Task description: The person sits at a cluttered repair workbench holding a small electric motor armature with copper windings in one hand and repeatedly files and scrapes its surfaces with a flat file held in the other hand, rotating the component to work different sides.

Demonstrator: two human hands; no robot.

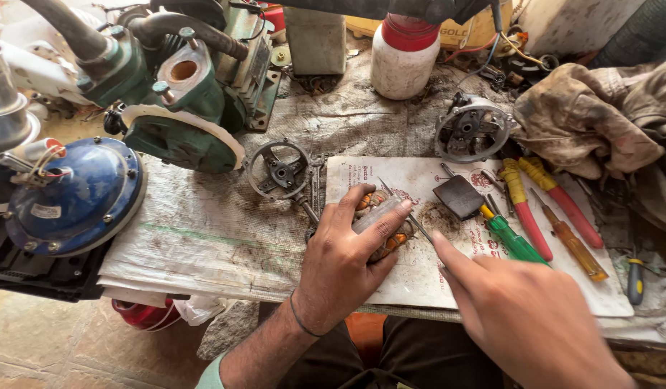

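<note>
The left hand [345, 256] wraps its fingers [380, 229] over a copper-wound motor armature [382, 227] lying on a white printed sheet [419, 277] on the table [217, 238]. The right hand [524, 313] points an extended finger toward it. Screwdrivers [534, 216] lie just beside, near a dirty rag [599, 119].

Copper-wound motor armature [380, 227] with thin shaft, lying flat on stained white paper, partly covered

blue motor cover [77, 194] | green pump [181, 94] | red-and-yellow screwdrivers [545, 205] | white jar [403, 57]
</note>
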